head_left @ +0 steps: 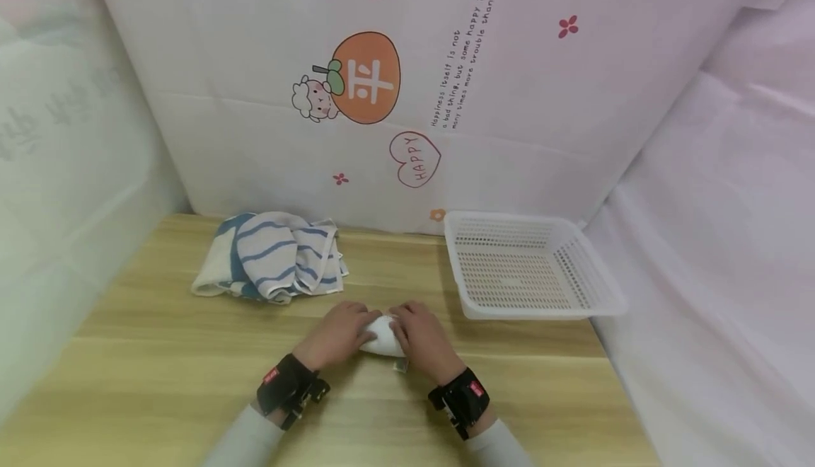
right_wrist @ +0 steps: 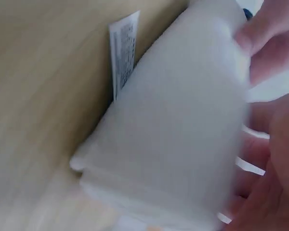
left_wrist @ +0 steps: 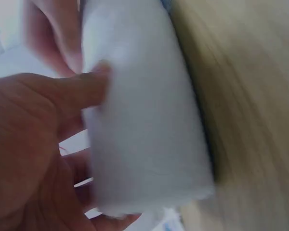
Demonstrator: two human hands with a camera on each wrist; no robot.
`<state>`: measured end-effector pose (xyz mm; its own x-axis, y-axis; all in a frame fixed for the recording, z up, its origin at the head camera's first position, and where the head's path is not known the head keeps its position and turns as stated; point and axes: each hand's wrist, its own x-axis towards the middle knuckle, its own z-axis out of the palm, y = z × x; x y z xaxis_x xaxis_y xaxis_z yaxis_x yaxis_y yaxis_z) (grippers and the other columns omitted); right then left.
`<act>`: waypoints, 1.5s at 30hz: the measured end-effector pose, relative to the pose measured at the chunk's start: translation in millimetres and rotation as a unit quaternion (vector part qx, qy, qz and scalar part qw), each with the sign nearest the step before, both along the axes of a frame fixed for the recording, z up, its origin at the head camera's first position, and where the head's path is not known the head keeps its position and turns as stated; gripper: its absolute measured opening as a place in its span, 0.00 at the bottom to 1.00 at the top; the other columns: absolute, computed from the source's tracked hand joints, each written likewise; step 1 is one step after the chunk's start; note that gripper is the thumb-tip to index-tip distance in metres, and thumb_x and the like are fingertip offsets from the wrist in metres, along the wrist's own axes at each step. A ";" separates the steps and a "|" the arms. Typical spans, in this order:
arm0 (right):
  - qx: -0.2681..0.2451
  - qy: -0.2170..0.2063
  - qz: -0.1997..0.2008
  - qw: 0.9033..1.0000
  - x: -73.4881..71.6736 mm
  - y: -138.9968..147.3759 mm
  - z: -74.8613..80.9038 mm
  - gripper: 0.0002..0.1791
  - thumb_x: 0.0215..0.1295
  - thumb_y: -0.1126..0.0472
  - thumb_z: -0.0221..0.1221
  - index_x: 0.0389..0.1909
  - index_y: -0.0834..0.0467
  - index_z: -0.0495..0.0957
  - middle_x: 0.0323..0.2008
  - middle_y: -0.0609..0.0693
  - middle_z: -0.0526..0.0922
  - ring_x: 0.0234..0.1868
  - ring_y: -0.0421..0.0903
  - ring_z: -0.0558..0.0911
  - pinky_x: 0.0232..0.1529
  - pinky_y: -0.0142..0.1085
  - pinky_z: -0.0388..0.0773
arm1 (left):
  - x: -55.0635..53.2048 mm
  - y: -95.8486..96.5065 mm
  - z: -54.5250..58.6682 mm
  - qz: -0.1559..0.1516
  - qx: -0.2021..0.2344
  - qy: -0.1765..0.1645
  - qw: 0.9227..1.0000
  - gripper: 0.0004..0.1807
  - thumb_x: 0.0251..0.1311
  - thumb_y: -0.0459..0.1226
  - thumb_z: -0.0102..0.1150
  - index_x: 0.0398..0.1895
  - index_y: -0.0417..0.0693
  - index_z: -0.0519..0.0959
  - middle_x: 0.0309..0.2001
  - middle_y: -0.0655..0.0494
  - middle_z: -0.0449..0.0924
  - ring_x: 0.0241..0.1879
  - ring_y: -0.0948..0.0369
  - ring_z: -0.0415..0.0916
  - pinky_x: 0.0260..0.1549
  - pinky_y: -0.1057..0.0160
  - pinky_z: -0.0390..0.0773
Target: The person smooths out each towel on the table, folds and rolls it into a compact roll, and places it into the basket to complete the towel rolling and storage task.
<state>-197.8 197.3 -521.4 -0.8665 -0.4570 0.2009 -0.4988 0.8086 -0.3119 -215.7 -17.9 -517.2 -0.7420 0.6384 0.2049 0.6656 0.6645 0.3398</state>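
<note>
A small white cloth roll (head_left: 383, 339) lies on the wooden table in front of me, between my two hands. My left hand (head_left: 340, 332) grips its left part; in the left wrist view the thumb presses on the smooth white side (left_wrist: 144, 130) and the other fingers go behind it. From the right, my right hand (head_left: 425, 336) holds the other part, with its fingers over the top and far side. A printed care label (right_wrist: 123, 53) sticks out from the roll's lower edge in the right wrist view. Folded layers show at the roll's end there.
A crumpled towel (head_left: 274, 258) with blue stripes lies at the back left. To the back right stands a white plastic basket (head_left: 467, 304) with slotted walls. White printed cloth (head_left: 509, 99) hangs behind the table (head_left: 356, 424), with white sheets on both sides.
</note>
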 end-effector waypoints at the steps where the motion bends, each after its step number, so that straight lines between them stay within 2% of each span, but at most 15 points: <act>1: 0.022 0.029 -0.006 0.999 4.1 -0.2 0.8 0.22 0.72 0.54 0.62 0.61 0.62 0.78 0.54 0.57 0.82 0.57 0.54 0.80 0.58 0.48 0.78 | -3.6 1.5 -0.7 0.002 -0.002 -0.011 1.000 0.23 0.71 0.43 0.59 0.64 0.41 0.77 0.54 0.41 0.82 0.56 0.43 0.77 0.61 0.44 0.74; 4: 0.073 0.071 -0.014 0.995 11.2 -1.0 -0.1 0.33 0.61 0.53 0.72 0.64 0.62 0.75 0.58 0.58 0.81 0.59 0.54 0.79 0.63 0.49 0.74 | -12.1 4.8 -1.4 0.010 -0.005 -0.041 0.999 0.25 0.75 0.45 0.52 0.68 0.40 0.74 0.57 0.39 0.81 0.58 0.42 0.77 0.63 0.43 0.72; 6: 0.093 0.074 -0.012 0.993 10.3 -0.6 -2.3 0.38 0.56 0.54 0.75 0.66 0.62 0.73 0.59 0.57 0.81 0.60 0.53 0.79 0.65 0.49 0.73 | -14.7 5.2 -1.9 0.006 0.003 -0.049 0.999 0.28 0.73 0.46 0.55 0.69 0.39 0.73 0.58 0.39 0.80 0.58 0.43 0.76 0.62 0.42 0.72; 11: 0.077 0.051 0.020 0.995 -10.2 8.4 -4.3 0.33 0.56 0.54 0.74 0.62 0.59 0.76 0.53 0.54 0.84 0.54 0.51 0.82 0.59 0.47 0.77 | -14.1 4.3 -9.9 0.001 0.035 -0.017 0.999 0.39 0.50 0.40 0.77 0.68 0.42 0.74 0.55 0.43 0.79 0.55 0.46 0.76 0.58 0.44 0.74; 13: 0.066 0.031 0.037 0.997 -16.9 12.6 -2.7 0.31 0.57 0.54 0.74 0.61 0.58 0.77 0.50 0.53 0.85 0.51 0.50 0.83 0.56 0.46 0.78 | -14.4 4.9 -13.5 0.004 0.040 0.003 0.999 0.41 0.43 0.37 0.79 0.65 0.44 0.75 0.52 0.45 0.80 0.52 0.47 0.77 0.55 0.45 0.76; 15: 0.062 0.011 0.046 0.997 -18.8 14.3 -0.5 0.30 0.57 0.53 0.74 0.60 0.57 0.78 0.48 0.52 0.86 0.47 0.48 0.83 0.52 0.43 0.79 | -15.4 5.9 -13.7 0.004 0.044 0.007 0.999 0.36 0.43 0.35 0.78 0.61 0.47 0.79 0.48 0.48 0.82 0.47 0.49 0.78 0.49 0.48 0.79; 17: 0.066 -0.005 0.043 0.997 -14.4 14.2 1.5 0.32 0.56 0.51 0.75 0.60 0.57 0.78 0.47 0.52 0.85 0.46 0.48 0.83 0.50 0.43 0.80 | -17.4 6.5 -11.6 -0.011 0.043 -0.009 0.999 0.31 0.45 0.36 0.77 0.57 0.51 0.81 0.45 0.53 0.83 0.44 0.54 0.78 0.46 0.52 0.79; 21: 0.089 -0.001 0.021 0.996 -1.5 12.6 0.4 0.36 0.51 0.49 0.77 0.59 0.59 0.77 0.49 0.54 0.83 0.48 0.51 0.81 0.52 0.45 0.80 | -22.5 7.4 -1.5 -0.052 0.040 -0.079 0.995 0.24 0.46 0.36 0.76 0.51 0.57 0.84 0.40 0.62 0.84 0.40 0.60 0.78 0.43 0.56 0.78; 26: 0.089 0.013 0.001 0.996 5.4 15.6 -0.8 0.36 0.46 0.52 0.79 0.57 0.56 0.78 0.50 0.51 0.80 0.51 0.48 0.78 0.53 0.43 0.80 | -28.1 12.7 9.5 -0.071 0.036 -0.152 0.985 0.25 0.39 0.35 0.77 0.47 0.53 0.85 0.39 0.62 0.85 0.39 0.60 0.79 0.42 0.53 0.79; 28: 0.084 0.009 0.000 0.996 6.5 19.8 0.5 0.34 0.45 0.51 0.79 0.55 0.55 0.79 0.47 0.49 0.81 0.49 0.46 0.78 0.51 0.41 0.80 | -29.5 16.2 11.1 -0.079 0.039 -0.164 0.982 0.27 0.36 0.35 0.78 0.47 0.52 0.85 0.40 0.62 0.85 0.39 0.60 0.79 0.42 0.54 0.79; 31: 0.068 0.009 -0.009 0.998 9.2 31.8 5.6 0.30 0.41 0.50 0.78 0.48 0.54 0.82 0.42 0.46 0.84 0.43 0.43 0.79 0.44 0.37 0.80 | -32.6 25.1 11.9 -0.092 0.062 -0.152 0.982 0.28 0.37 0.34 0.78 0.49 0.50 0.85 0.43 0.58 0.85 0.42 0.59 0.79 0.44 0.53 0.80; 35: 0.032 0.017 -0.050 0.998 20.5 56.5 24.3 0.26 0.40 0.51 0.77 0.43 0.54 0.83 0.36 0.46 0.85 0.35 0.41 0.79 0.34 0.34 0.77 | -38.8 41.8 15.0 -0.084 0.113 -0.113 0.984 0.33 0.44 0.39 0.79 0.58 0.47 0.81 0.55 0.50 0.82 0.53 0.53 0.78 0.53 0.48 0.79; 39: -0.025 -0.004 -0.120 0.992 39.2 84.8 50.8 0.26 0.43 0.52 0.76 0.45 0.56 0.82 0.36 0.47 0.84 0.33 0.41 0.80 0.30 0.35 0.78 | -46.4 62.6 24.6 -0.072 0.183 -0.123 0.973 0.42 0.48 0.50 0.79 0.67 0.48 0.75 0.65 0.47 0.76 0.63 0.49 0.74 0.62 0.43 0.74; 42: -0.073 -0.044 -0.197 0.977 51.8 105.5 71.4 0.29 0.45 0.51 0.75 0.49 0.58 0.81 0.39 0.49 0.84 0.34 0.42 0.80 0.33 0.38 0.79 | -53.3 80.6 32.2 -0.081 0.214 -0.129 0.965 0.39 0.52 0.51 0.76 0.67 0.49 0.75 0.68 0.48 0.74 0.68 0.49 0.70 0.67 0.43 0.70; 45: -0.107 -0.066 -0.255 0.959 56.6 124.8 91.3 0.31 0.50 0.50 0.73 0.54 0.60 0.79 0.43 0.51 0.85 0.37 0.45 0.82 0.37 0.41 0.81 | -60.7 100.2 35.7 -0.094 0.216 -0.105 0.966 0.31 0.58 0.46 0.73 0.64 0.48 0.78 0.67 0.47 0.75 0.68 0.49 0.70 0.67 0.43 0.69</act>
<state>-141.2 322.1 -430.1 -0.9906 0.0714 0.1166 -0.0014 0.8477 -0.5305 -276.4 82.3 -481.5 -0.6751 0.6551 0.3392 0.6468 0.3044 0.6993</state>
